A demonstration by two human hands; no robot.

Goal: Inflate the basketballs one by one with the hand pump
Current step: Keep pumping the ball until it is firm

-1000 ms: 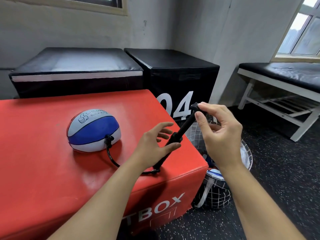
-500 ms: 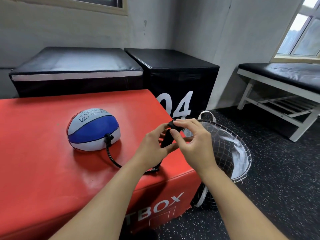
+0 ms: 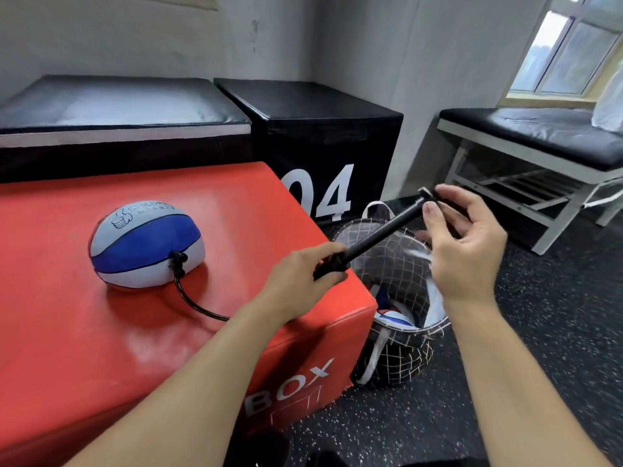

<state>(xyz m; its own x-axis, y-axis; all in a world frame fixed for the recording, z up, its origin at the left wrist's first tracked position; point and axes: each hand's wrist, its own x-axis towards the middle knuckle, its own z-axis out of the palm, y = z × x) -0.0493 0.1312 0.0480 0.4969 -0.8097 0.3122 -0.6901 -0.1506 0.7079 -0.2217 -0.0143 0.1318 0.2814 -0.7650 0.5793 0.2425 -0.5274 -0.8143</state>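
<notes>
- While the left hand (image 3: 303, 274) grips the black barrel of the hand pump (image 3: 371, 241), fingers curled round it at the red box's (image 3: 101, 332) corner, the rod slants up and right.
- Right hand (image 3: 468, 251) pinches the pump's handle (image 3: 426, 193) between thumb and curled fingertips.
- A black hose (image 3: 195, 305) joins the pump to the half-flat blue-and-white basketball (image 3: 145, 244) lying on the box.
- More balls sit in the checked basket (image 3: 401, 358) beside it.
</notes>
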